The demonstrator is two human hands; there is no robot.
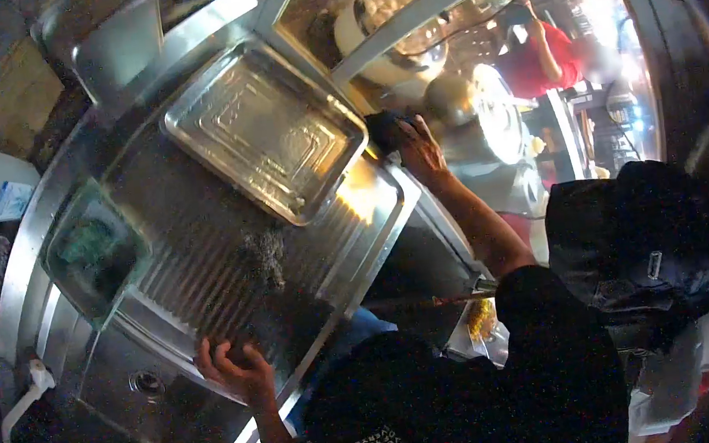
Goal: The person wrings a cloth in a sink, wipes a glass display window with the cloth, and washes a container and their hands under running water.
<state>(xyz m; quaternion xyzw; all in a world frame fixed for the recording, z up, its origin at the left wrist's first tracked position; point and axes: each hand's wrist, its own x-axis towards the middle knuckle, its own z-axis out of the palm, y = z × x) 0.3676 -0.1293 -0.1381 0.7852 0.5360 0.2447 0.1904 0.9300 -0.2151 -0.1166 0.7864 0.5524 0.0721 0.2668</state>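
Observation:
My left hand (236,373) is over the ribbed metal drainboard (203,274) beside the sink, its fingers apart and curved, with nothing in them. Up by the window frame, my right hand (423,151) has its fingers on a black object (388,132), too dark to make out. Just left of that object is the corner of a large, shiny metal tray (265,131), which lies on the drainboard. A grey, crumpled scrap (267,256) sits below the tray. At the left, a greenish clear container (95,247) stands near the sink edge.
The sink basin with its drain (146,383) is at lower left, near a white tap (40,377). A plastic jug (5,185) and another metal tray (120,47) are at upper left. A person in red (542,60) shows through the glass. Black bags (636,233) are at right.

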